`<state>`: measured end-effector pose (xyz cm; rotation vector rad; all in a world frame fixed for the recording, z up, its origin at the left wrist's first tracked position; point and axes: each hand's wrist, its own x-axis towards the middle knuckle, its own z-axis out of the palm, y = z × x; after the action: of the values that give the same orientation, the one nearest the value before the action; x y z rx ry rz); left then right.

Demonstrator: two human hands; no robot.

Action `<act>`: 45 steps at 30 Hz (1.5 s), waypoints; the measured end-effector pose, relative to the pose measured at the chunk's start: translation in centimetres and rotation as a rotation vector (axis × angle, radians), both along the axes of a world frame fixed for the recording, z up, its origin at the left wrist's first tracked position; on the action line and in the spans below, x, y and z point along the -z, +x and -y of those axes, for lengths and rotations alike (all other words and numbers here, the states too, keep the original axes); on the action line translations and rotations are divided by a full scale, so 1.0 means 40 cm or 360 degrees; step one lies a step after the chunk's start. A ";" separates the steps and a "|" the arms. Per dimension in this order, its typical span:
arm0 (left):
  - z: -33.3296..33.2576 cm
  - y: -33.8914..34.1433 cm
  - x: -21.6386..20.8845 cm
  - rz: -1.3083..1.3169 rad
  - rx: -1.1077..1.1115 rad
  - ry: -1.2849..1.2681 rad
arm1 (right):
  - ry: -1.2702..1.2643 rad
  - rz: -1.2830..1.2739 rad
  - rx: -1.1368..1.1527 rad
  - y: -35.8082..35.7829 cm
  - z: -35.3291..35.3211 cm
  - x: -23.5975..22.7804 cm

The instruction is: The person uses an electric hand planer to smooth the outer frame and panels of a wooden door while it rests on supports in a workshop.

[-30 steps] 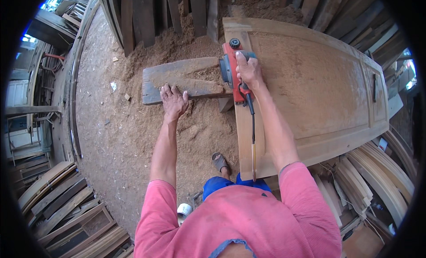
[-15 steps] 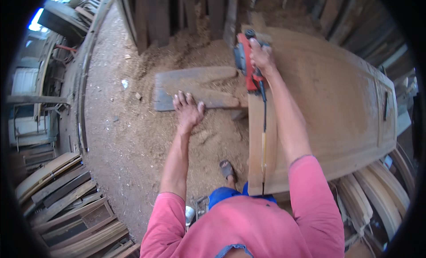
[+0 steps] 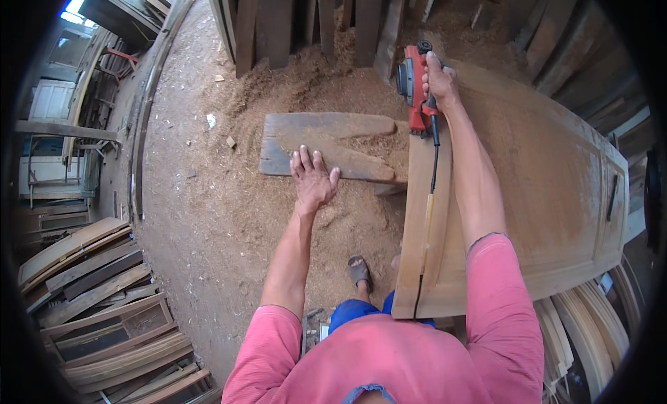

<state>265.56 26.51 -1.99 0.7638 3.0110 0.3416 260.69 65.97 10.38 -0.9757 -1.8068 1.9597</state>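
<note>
My right hand (image 3: 441,82) is closed around the handle of a red and black electric planer (image 3: 417,91). The planer is at the far left end of a large wooden door panel (image 3: 535,161), and its black cord (image 3: 433,171) runs back over the panel toward my body. My left hand (image 3: 316,182) lies with fingers spread on the near edge of a worn board (image 3: 299,129). That board has a V-shaped notch facing the door, with shavings in it. Whether the planer's base touches wood is hidden.
Shavings (image 3: 278,91) cover the ground around the board. Upright planks (image 3: 274,29) stand at the far side. Stacked boards and frames (image 3: 104,272) lie at the left, and curved timber pieces (image 3: 580,327) at the near right. A sandalled foot (image 3: 359,272) shows by the door's near end.
The whole scene has shifted to the right in the picture. My right hand still grips the planer by the door's far end, and my left hand stays on the notched board.
</note>
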 end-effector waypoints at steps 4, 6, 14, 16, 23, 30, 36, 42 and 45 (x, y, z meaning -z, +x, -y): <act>-0.022 -0.019 -0.036 0.0037 -0.0014 -0.0067 | -0.0067 -0.0137 -0.0117 0.150 0.026 -0.032; -0.023 -0.013 -0.016 0.0082 -0.0026 -0.0109 | -0.0106 -0.0082 -0.0119 0.252 0.051 -0.042; 0.026 -0.060 -0.019 0.0055 0.0050 -0.0210 | -0.0066 0.0052 -0.0161 0.728 0.241 -0.138; 0.016 -0.022 -0.036 0.0128 0.0028 -0.0108 | -0.0083 0.0078 -0.0117 0.837 0.290 -0.139; 0.043 0.457 0.058 0.1797 -0.0214 0.1240 | -0.0126 0.0123 -0.0116 1.093 0.498 -0.138; -0.002 0.722 0.011 0.3209 -0.0587 0.1809 | -0.0160 0.0189 -0.0155 1.251 0.656 -0.161; -0.006 0.711 -0.014 0.3272 -0.0630 0.1796 | -0.0035 0.0217 -0.0211 1.292 0.712 -0.131; -0.018 0.730 -0.042 0.3380 -0.0693 0.2065 | 0.0199 0.0190 -0.0259 1.255 0.698 -0.103; -0.013 0.729 -0.055 0.3289 -0.0668 0.2023 | 0.0247 0.0213 -0.0275 1.218 0.694 -0.101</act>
<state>294.74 27.02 0.23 -0.3574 0.6888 1.6039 309.41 38.23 14.43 -0.9491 -2.1469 1.8537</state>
